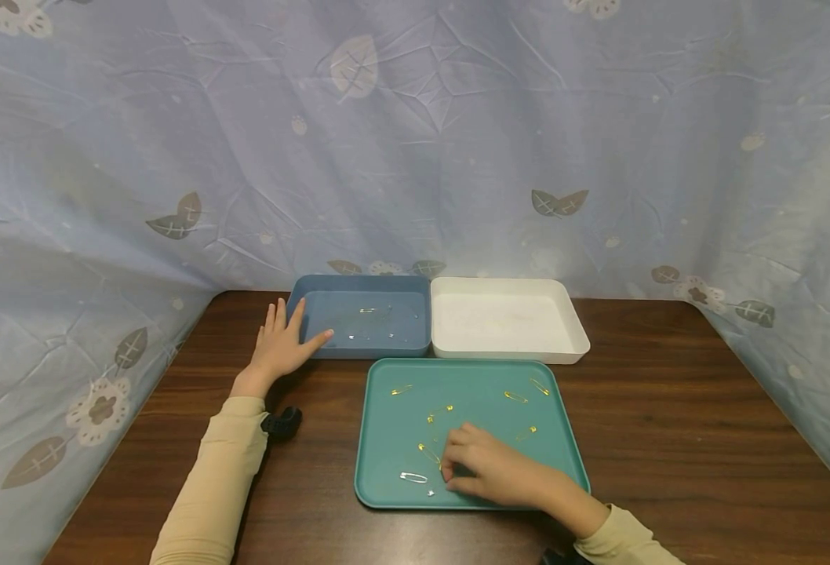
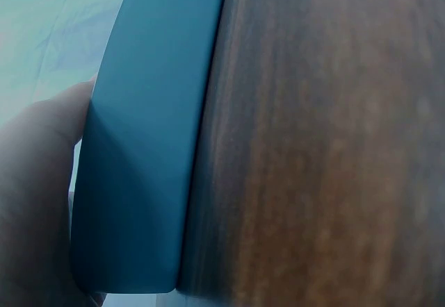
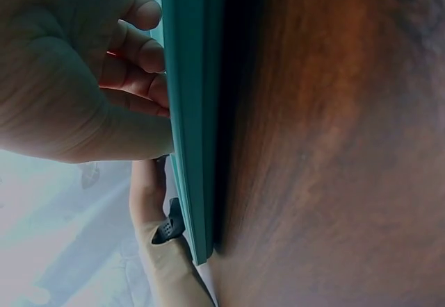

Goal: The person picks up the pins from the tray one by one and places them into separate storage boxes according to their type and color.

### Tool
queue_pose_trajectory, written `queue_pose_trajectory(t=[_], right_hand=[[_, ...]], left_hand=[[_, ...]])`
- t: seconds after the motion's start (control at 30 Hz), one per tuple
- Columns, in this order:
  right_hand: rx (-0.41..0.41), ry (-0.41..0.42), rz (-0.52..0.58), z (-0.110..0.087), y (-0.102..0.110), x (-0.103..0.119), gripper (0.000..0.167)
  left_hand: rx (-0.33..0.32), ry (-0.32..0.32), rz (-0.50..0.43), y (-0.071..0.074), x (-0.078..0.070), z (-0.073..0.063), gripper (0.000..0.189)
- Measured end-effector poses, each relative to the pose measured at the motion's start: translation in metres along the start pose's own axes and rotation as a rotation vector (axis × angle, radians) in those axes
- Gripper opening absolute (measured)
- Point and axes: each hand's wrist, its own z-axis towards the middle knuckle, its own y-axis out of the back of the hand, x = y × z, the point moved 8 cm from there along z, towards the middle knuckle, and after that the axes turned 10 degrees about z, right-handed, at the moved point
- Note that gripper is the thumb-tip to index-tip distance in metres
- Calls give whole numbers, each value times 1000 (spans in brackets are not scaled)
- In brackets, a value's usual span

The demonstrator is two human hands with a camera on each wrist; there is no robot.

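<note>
My left hand (image 1: pixel 281 347) rests at the left rim of the blue tray (image 1: pixel 302 349), fingers spread and straight. In the left wrist view the blue tray's side wall (image 2: pixel 146 140) hides most of its fingers. Over the front of the green tray (image 1: pixel 387 431) is my right hand (image 1: pixel 489 468), fingers bent down with thumb and index tips close together. A silver safety pin (image 1: pixel 413 477) and a gold safety pin (image 1: pixel 429 453) lie just left of those fingertips. In the right wrist view the green tray's rim (image 3: pixel 191 112) hides the fingertips; I cannot tell whether they pinch a pin.
Several more gold safety pins, such as one pin (image 1: pixel 516 397), are scattered on the green tray. A few silver pins (image 1: pixel 367 311) lie in the blue tray. A white tray (image 1: pixel 507 353) stands right of it. Patterned cloth (image 1: pixel 415 157) hangs behind the wooden table (image 1: pixel 669 424).
</note>
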Motion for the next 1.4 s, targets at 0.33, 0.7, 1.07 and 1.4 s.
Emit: queue_pose_trajectory(t=[0.33,0.7,1.07,1.4], right_hand=[[29,-36,14,1,-2,-1,16],[32,13,-36,6,-1,1,16],[10,29,-41,17,7,-2,14],[-28,41,-47,38,21,-3,12]], left_hand=[[-1,-3,4,0,-1,0,100],[-1,4,7,1,-1,-2,99],[-1,5,0,2,-2,-2,99],[-10,4,4,2,-3,-2,97]])
